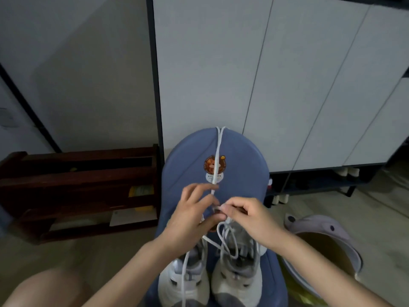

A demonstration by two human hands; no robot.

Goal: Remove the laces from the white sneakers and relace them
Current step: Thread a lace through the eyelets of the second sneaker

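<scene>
Two white sneakers stand side by side on a blue chair (pixel 243 165): the left sneaker (pixel 184 278) and the right sneaker (pixel 238 269). A white lace (pixel 218 151) runs up over the chair's backrest and hangs over its top edge. My left hand (pixel 194 213) and my right hand (pixel 250 218) meet above the right sneaker's far end. Both pinch the lace where fingertips touch. Loose loops of lace (pixel 228 242) lie over the right sneaker. Another strand (pixel 186 269) trails down across the left sneaker.
A dark wooden rack (pixel 77 196) stands on the floor to the left. White cabinet doors (pixel 287 85) rise behind the chair, with small items under them. A lilac-rimmed bin (pixel 327 244) sits at the right. My bare knee (pixel 44 286) shows at lower left.
</scene>
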